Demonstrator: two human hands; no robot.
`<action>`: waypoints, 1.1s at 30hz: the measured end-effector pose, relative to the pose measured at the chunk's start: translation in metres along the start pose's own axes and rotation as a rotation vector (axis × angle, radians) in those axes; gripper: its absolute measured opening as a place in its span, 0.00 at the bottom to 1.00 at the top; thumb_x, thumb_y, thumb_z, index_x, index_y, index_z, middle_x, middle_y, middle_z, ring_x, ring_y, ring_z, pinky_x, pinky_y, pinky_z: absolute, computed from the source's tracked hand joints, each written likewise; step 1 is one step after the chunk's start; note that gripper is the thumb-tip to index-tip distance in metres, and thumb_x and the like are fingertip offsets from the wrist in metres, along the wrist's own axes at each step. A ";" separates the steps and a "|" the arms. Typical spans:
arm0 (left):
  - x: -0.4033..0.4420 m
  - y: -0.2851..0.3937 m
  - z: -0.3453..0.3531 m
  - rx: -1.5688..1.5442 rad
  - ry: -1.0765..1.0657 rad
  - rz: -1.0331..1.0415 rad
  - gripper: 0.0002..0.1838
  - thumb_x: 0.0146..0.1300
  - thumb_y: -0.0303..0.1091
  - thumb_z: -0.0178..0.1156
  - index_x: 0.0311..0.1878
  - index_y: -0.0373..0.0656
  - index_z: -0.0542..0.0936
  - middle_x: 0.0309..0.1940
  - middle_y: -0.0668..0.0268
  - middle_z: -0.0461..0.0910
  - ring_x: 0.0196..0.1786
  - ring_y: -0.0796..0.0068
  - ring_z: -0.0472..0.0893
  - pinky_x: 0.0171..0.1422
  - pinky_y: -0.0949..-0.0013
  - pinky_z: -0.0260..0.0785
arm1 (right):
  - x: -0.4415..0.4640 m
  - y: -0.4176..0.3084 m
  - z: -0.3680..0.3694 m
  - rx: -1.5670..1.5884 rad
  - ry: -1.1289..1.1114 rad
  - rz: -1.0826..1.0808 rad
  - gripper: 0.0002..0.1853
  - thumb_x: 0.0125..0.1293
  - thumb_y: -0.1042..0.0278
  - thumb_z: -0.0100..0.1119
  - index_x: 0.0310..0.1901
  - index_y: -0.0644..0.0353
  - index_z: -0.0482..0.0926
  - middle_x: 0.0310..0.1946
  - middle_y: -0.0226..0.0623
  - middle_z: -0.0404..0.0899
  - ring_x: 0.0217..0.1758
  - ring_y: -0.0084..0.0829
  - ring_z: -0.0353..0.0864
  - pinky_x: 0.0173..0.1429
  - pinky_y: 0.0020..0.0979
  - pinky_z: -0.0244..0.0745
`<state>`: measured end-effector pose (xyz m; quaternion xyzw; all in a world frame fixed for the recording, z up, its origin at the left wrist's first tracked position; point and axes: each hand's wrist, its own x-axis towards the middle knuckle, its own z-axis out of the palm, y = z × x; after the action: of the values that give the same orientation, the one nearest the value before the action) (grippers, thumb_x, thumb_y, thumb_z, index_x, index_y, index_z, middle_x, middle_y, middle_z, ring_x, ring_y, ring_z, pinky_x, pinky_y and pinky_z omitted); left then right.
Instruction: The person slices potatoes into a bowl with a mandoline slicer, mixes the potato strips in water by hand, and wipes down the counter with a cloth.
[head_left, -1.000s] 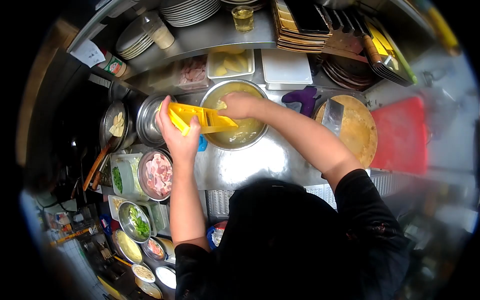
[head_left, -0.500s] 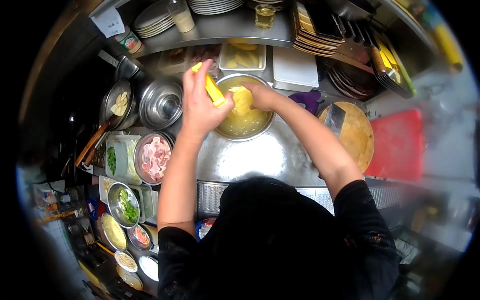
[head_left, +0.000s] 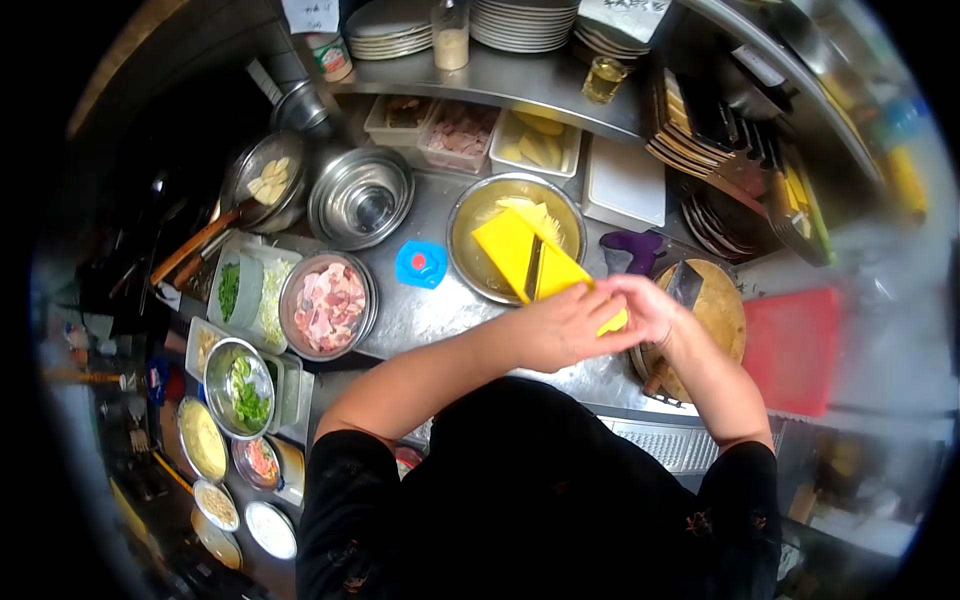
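Note:
A yellow mandoline slicer (head_left: 563,271) with a dark blade slot slants over the rim of a steel bowl (head_left: 456,262). Pale yellow shreds (head_left: 548,222), which look like potato, lie in the bowl beyond the slicer's far end. My left hand (head_left: 562,325) grips the slicer's near end, its fingers pointing right. From the other side my right hand (head_left: 645,308) closes on the same end, fingertips meeting those of the left. My hands cover part of that end. Left of the bowl, a blue plastic piece with a red centre (head_left: 420,264) rests on the steel counter (head_left: 410,318).
Bowls of raw meat (head_left: 328,305) and green vegetables (head_left: 248,395) stand at left, near nested steel bowls (head_left: 362,198). Behind are a tub of peeled pieces (head_left: 533,145) and a lidded white container (head_left: 624,182). At right are a cleaver (head_left: 686,284), round wooden board (head_left: 715,320) and red board (head_left: 795,350).
The slicer has come from upright at the bowl's left to slanting over its near right rim. Both hands have moved toward me and right, and my right hand has left the bowl.

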<state>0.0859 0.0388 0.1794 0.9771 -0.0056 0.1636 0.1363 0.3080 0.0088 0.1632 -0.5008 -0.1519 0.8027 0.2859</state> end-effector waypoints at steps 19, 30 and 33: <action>-0.077 -0.043 0.020 -0.070 0.549 -0.228 0.34 0.56 0.25 0.58 0.70 0.29 0.71 0.68 0.40 0.72 0.70 0.38 0.71 0.77 0.46 0.61 | 0.049 0.122 -0.056 0.478 -0.173 -0.211 0.23 0.75 0.65 0.60 0.66 0.66 0.74 0.61 0.40 0.82 0.61 0.31 0.84 0.66 0.33 0.79; -0.217 -0.153 0.120 0.094 -0.071 -1.239 0.45 0.53 0.39 0.68 0.77 0.43 0.65 0.79 0.35 0.53 0.80 0.28 0.52 0.86 0.39 0.38 | 0.027 0.121 -0.051 0.556 0.054 -0.252 0.18 0.72 0.67 0.64 0.59 0.66 0.79 0.57 0.41 0.84 0.61 0.35 0.84 0.66 0.34 0.80; -0.239 -0.176 0.149 0.013 -0.217 -1.304 0.49 0.53 0.43 0.73 0.79 0.53 0.64 0.83 0.44 0.47 0.81 0.28 0.49 0.82 0.37 0.53 | 0.026 0.116 -0.052 0.460 0.094 -0.193 0.19 0.72 0.70 0.63 0.62 0.67 0.78 0.59 0.42 0.83 0.62 0.34 0.84 0.67 0.34 0.79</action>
<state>-0.0828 0.1605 -0.0793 0.7922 0.5743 -0.0519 0.1999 0.3102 -0.0692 0.0600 -0.4427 0.0009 0.7609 0.4744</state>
